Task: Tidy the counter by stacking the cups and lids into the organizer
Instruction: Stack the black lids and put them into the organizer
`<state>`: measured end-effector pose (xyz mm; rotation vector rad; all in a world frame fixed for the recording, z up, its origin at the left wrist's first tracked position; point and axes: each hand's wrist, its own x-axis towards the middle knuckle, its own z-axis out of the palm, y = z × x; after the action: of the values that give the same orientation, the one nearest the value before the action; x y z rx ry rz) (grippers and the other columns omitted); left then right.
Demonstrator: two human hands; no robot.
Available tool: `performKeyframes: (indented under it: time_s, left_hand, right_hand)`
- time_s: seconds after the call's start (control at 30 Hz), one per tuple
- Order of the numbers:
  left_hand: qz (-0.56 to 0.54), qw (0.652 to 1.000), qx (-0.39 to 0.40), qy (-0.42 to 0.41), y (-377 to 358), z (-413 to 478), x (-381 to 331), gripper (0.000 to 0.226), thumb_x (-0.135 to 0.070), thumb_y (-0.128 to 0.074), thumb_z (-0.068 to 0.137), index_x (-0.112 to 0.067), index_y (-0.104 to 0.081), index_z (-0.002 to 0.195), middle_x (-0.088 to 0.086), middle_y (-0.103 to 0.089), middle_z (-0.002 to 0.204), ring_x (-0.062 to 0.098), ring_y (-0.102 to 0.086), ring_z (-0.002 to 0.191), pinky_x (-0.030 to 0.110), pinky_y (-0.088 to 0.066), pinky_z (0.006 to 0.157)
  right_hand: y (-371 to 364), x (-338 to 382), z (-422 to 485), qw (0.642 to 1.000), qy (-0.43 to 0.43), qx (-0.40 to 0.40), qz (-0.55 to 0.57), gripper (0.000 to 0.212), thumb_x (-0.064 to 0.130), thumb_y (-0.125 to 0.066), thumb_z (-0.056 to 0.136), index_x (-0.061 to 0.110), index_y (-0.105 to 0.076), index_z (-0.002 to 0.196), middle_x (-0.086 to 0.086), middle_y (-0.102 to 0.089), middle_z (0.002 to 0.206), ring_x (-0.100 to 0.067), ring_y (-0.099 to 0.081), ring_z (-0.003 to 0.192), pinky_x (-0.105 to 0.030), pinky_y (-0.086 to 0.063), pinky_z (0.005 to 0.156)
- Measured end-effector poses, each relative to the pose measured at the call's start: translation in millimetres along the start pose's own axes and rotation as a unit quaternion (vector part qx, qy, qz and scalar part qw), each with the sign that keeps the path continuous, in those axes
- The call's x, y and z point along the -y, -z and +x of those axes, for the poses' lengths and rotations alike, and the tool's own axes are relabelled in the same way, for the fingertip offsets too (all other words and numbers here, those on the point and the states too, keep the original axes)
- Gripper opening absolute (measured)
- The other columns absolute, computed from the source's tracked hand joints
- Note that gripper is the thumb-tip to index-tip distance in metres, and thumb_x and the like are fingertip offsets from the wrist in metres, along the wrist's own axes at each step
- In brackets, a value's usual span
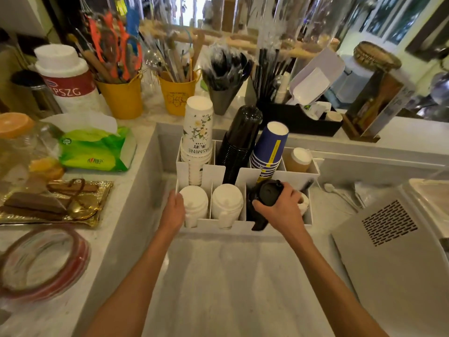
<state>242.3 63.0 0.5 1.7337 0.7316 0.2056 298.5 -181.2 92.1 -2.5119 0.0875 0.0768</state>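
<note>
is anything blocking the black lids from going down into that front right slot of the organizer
Nothing visible does. The right hand grips the black lids already partly inside the front right compartment of the organizer. A white lid lies in the same compartment beside them, mostly hidden behind the hand.

Cups and lids in the white organizer [243,224]

Its back row holds inverted jasmine cups [197,132], black cups [239,142], blue cups [268,149]; its front: white lids [194,203], black lids [264,197].
</note>
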Motion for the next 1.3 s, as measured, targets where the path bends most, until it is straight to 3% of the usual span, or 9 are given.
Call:
performKeyframes:
  time_s: [0.1, 0.3, 0.4, 0.57, 0.83, 1.0, 1.3]
  left_hand:
    - [-0.017, 0.999, -0.027, 0.025, -7.7, 10.9, 13.6, 0.04, -0.023, -0.03, 0.105, -0.005, -0.043, 0.139, 0.02, -0.051, 0.139, 0.035, -0.046, 0.128, 0.044, -0.035, 0.11]
    - [-0.087, 0.991, -0.096, 0.042, -20.9, 14.0, 29.7, 0.041, -0.03, -0.033, 0.104, -0.014, -0.045, 0.141, 0.011, -0.05, 0.144, 0.027, -0.045, 0.133, 0.036, -0.031, 0.11]
    - [-0.067, 0.988, -0.133, 0.037, -25.0, 16.3, 32.7, 0.042, -0.033, -0.032, 0.104, -0.017, -0.048, 0.139, 0.01, -0.054, 0.141, 0.029, -0.047, 0.131, 0.04, -0.034, 0.109]
    - [-0.001, 0.991, -0.126, 0.052, -23.5, 17.2, 36.4, 0.044, -0.04, -0.026, 0.104, -0.025, -0.044, 0.141, 0.006, -0.052, 0.144, 0.032, -0.046, 0.131, 0.045, -0.031, 0.108]
    - [0.041, 0.987, -0.148, 0.051, -25.2, 17.5, 34.5, 0.044, -0.042, -0.023, 0.103, -0.031, -0.044, 0.141, 0.006, -0.054, 0.142, 0.035, -0.049, 0.127, 0.048, -0.034, 0.104]
    - [0.055, 0.984, -0.164, 0.039, -27.5, 19.0, 38.4, 0.044, -0.042, -0.024, 0.103, -0.028, -0.048, 0.137, 0.01, -0.057, 0.137, 0.038, -0.052, 0.121, 0.048, -0.037, 0.1]
    - [0.056, 0.983, -0.171, 0.025, -27.0, 17.8, 40.6, 0.046, -0.042, -0.024, 0.103, -0.023, -0.05, 0.136, 0.013, -0.06, 0.134, 0.039, -0.054, 0.12, 0.049, -0.039, 0.102]
  right_hand:
    - [-7.8, 8.3, 7.9, 0.999, -0.019, -0.012, -0.035, 0.094, 0.051, -0.078, 0.071, 0.014, -0.028, 0.142, -0.015, -0.034, 0.144, -0.033, -0.043, 0.128, -0.042, -0.044, 0.103]
    - [-19.7, 8.0, 8.5, 0.996, -0.043, -0.038, -0.066, 0.092, 0.057, -0.074, 0.072, 0.014, -0.03, 0.141, -0.016, -0.039, 0.143, -0.034, -0.04, 0.129, -0.045, -0.041, 0.104]
    - [-25.2, 3.5, 6.0, 0.996, -0.063, -0.03, -0.045, 0.094, 0.056, -0.073, 0.074, 0.014, -0.026, 0.143, -0.017, -0.034, 0.146, -0.036, -0.04, 0.131, -0.048, -0.043, 0.105]
    - [-32.6, 1.4, 3.5, 0.993, -0.089, -0.065, -0.042, 0.093, 0.055, -0.074, 0.072, 0.006, -0.031, 0.139, -0.02, -0.037, 0.14, -0.038, -0.041, 0.127, -0.046, -0.043, 0.099]
    - [-43.8, 13.1, 17.5, 0.981, -0.158, -0.082, -0.075, 0.095, 0.07, -0.066, 0.071, 0.008, -0.034, 0.136, -0.017, -0.044, 0.139, -0.037, -0.048, 0.125, -0.049, -0.048, 0.094]
    - [-49.2, 17.2, 25.4, 0.977, -0.122, -0.056, -0.165, 0.089, 0.074, -0.056, 0.074, 0.022, -0.026, 0.14, -0.021, -0.042, 0.138, -0.042, -0.048, 0.122, -0.05, -0.048, 0.091]
    - [-52.0, 16.4, 32.3, 0.971, -0.115, -0.044, -0.204, 0.086, 0.077, -0.054, 0.073, 0.02, -0.032, 0.135, -0.019, -0.042, 0.137, -0.04, -0.045, 0.124, -0.05, -0.048, 0.093]
